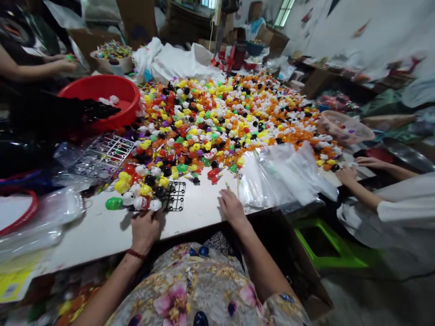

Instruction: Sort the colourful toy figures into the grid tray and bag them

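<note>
My left hand [145, 230] is at the front edge of a cluster of small plastic toy heads, its fingers curled against a white toy head [155, 205]. What they grip is hidden. The cluster includes a green head [114, 203], yellow heads [122, 184] and black ones, standing on or beside a black plastic grid [176, 197] whose right part shows bare. My right hand [233, 209] lies on the white table with its fingers bent and slightly apart. Just beyond its fingertips is a small thin piece [227, 185], too blurred to name.
A large heap of colourful toy heads [217, 117] covers the table [200, 217]. Clear plastic bags [275, 176] lie at right, a white grid [108, 154] and red tub [132, 106] at left. Co-workers' hands [348, 174] [66, 64] work on both sides. A green stool [326, 262] stands below.
</note>
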The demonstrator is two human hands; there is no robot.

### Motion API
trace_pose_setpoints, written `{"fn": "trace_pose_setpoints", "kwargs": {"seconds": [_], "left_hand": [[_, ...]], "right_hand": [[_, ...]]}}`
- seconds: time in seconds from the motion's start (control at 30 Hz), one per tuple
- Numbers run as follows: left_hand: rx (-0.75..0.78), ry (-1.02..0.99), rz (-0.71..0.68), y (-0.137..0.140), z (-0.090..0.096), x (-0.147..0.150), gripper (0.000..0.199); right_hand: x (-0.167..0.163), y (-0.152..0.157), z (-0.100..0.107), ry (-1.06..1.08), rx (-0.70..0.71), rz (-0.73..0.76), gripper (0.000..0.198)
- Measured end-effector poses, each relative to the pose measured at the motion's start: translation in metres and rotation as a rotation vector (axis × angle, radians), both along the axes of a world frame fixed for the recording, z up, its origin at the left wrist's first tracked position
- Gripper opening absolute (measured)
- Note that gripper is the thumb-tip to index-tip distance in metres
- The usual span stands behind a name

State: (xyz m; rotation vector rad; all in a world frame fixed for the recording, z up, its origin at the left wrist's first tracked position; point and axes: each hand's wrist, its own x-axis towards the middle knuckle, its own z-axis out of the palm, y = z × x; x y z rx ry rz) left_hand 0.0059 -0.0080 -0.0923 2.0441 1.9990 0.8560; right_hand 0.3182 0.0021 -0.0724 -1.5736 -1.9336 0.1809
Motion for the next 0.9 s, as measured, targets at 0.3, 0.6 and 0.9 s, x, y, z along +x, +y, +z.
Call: {"fn": "trace_pose_setpoints", "kwargs": {"seconds": [0.3, 0.6, 0.9], "left_hand": [[0.063, -0.089, 0.051, 0.016, -0.004, 0.007, 0.032], [0.083, -0.109, 0.046, 0.015, -0.009, 0.006, 0.030], [0.126, -0.115, 0.019, 0.015, -0.011, 0.008, 0.029]], "right_hand": [[0.048, 0.062, 0.052, -0.204, -0.353, -0.529, 0.029], [0.043, 0.076, 0.037, -0.090, -0.358, -0.617, 0.023], [0.062, 0.121, 0.028, -0.131, -0.200, -0.594, 0.028]]}}
